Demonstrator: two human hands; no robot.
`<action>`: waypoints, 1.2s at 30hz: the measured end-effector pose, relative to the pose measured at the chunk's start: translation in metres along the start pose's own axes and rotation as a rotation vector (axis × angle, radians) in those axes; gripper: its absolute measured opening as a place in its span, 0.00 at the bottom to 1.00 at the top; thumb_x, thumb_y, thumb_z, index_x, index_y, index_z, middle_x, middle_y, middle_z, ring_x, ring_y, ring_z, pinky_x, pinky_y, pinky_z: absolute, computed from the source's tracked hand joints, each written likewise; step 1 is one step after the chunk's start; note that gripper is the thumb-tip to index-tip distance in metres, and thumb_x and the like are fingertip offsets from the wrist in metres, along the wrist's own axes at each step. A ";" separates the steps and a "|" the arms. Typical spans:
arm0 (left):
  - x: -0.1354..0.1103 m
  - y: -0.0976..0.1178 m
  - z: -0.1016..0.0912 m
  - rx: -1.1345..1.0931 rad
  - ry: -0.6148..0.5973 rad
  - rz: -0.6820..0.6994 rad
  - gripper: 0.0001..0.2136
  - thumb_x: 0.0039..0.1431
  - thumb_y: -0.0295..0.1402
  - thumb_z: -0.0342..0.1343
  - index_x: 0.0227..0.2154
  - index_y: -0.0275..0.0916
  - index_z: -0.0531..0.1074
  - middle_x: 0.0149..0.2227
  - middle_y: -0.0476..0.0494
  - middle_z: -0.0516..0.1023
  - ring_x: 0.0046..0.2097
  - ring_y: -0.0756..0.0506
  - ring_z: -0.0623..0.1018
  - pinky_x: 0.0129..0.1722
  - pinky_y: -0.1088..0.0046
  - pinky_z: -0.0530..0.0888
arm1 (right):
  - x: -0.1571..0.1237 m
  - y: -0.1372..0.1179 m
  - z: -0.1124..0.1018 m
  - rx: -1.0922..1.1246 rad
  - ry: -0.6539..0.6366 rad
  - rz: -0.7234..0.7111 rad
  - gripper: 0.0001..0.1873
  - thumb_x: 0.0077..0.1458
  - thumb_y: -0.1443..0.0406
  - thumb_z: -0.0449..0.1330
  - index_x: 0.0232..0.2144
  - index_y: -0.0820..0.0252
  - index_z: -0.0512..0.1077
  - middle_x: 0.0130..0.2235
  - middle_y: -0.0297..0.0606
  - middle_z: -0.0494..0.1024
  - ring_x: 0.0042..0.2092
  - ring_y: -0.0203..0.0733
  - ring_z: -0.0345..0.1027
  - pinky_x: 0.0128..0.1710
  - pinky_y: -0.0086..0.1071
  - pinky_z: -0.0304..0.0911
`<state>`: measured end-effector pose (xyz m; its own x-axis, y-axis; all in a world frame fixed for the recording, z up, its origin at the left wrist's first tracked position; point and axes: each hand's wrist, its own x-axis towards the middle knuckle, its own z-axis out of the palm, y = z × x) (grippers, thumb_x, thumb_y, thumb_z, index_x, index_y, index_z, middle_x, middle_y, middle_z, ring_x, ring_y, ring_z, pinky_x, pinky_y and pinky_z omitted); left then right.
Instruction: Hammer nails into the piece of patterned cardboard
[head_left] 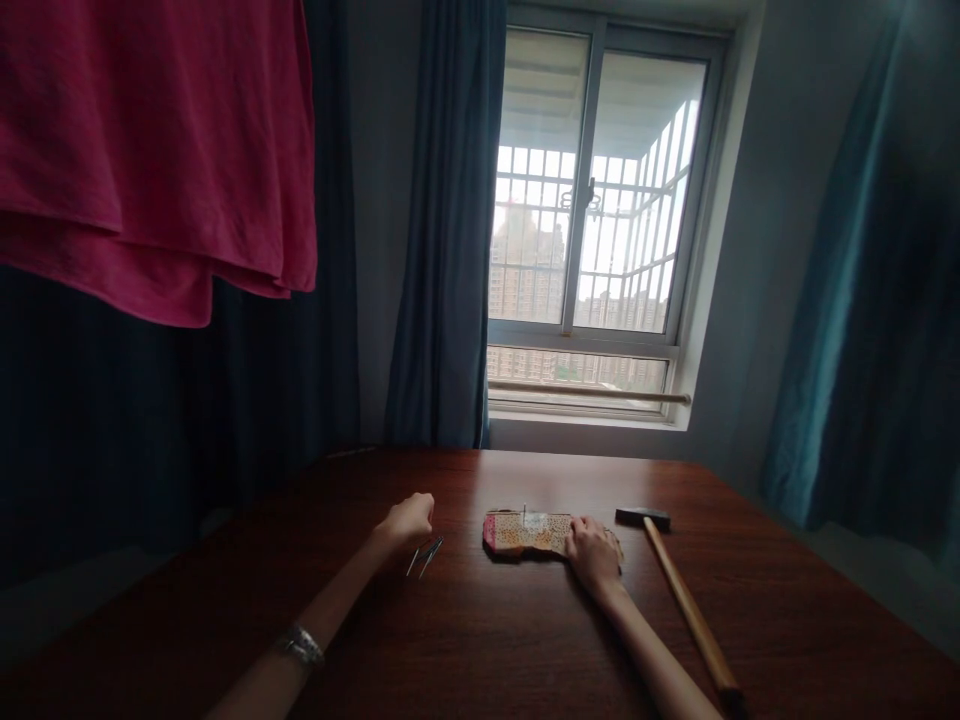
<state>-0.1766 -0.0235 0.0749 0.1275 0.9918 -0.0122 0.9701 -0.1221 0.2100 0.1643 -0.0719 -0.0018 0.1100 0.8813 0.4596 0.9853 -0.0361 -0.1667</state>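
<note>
At the near left, on a glossy reddish-brown wooden table, a wide silver-coloured bracelet circles the person's left forearm. Near right, a hammer with a long pale wooden handle and a dark metal head lies flat, its handle's end towards the near side and its head farther away. A little farther in, left of the middle, a few thin, shiny metal nails lie together on the tabletop, just beside the left hand. That hand is low over the table, its fingers curled in; whether they hold anything, I cannot tell. Right of the middle, the right hand rests on the right end of a long, uneven, speckled tan board with a pink left end, its fingers bent over the top; I cannot tell if they grip it. The board lies flat between the nails and the hammer, and one thin upright nail stands on its left half, near the far edge. Beyond the table, at the upper left, hangs a deep pink cloth, with dark blue curtains behind it and at far right. Farther away are a grey-framed sliding window, white bars and tall buildings.
</note>
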 end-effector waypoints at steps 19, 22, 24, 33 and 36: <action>-0.012 -0.012 0.007 0.092 -0.029 0.016 0.08 0.37 0.22 0.54 0.24 0.38 0.71 0.31 0.44 0.76 0.35 0.43 0.76 0.31 0.75 0.67 | -0.001 0.000 -0.001 0.015 0.004 0.005 0.15 0.55 0.62 0.47 0.40 0.58 0.69 0.41 0.43 0.71 0.44 0.44 0.62 0.44 0.35 0.51; -0.011 -0.010 0.006 0.122 -0.019 0.012 0.08 0.36 0.23 0.55 0.24 0.38 0.71 0.31 0.43 0.76 0.36 0.42 0.76 0.32 0.73 0.67 | 0.000 0.000 0.000 0.015 0.018 0.006 0.15 0.55 0.62 0.47 0.40 0.58 0.69 0.40 0.43 0.71 0.44 0.44 0.62 0.44 0.34 0.51; -0.010 -0.011 0.006 0.119 -0.028 0.015 0.08 0.35 0.23 0.55 0.23 0.38 0.71 0.31 0.43 0.76 0.35 0.42 0.76 0.32 0.73 0.67 | 0.000 0.000 0.001 0.017 0.026 0.003 0.15 0.55 0.62 0.47 0.40 0.58 0.69 0.40 0.42 0.71 0.44 0.44 0.62 0.44 0.35 0.51; -0.006 -0.010 0.011 0.057 -0.048 0.034 0.07 0.40 0.28 0.54 0.26 0.40 0.73 0.33 0.45 0.77 0.37 0.43 0.76 0.33 0.74 0.67 | 0.000 0.002 0.005 0.020 0.048 -0.006 0.14 0.54 0.62 0.47 0.37 0.58 0.69 0.39 0.43 0.71 0.42 0.44 0.63 0.43 0.35 0.51; -0.003 -0.009 0.015 0.085 -0.044 0.015 0.08 0.39 0.27 0.54 0.27 0.40 0.72 0.34 0.44 0.77 0.37 0.43 0.76 0.33 0.73 0.67 | 0.001 0.003 0.006 0.022 0.045 0.000 0.13 0.53 0.62 0.48 0.36 0.58 0.69 0.38 0.43 0.71 0.42 0.44 0.63 0.43 0.35 0.51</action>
<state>-0.1829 -0.0264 0.0581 0.1491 0.9874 -0.0530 0.9818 -0.1415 0.1268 0.1661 -0.0682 -0.0067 0.1161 0.8594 0.4979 0.9823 -0.0250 -0.1858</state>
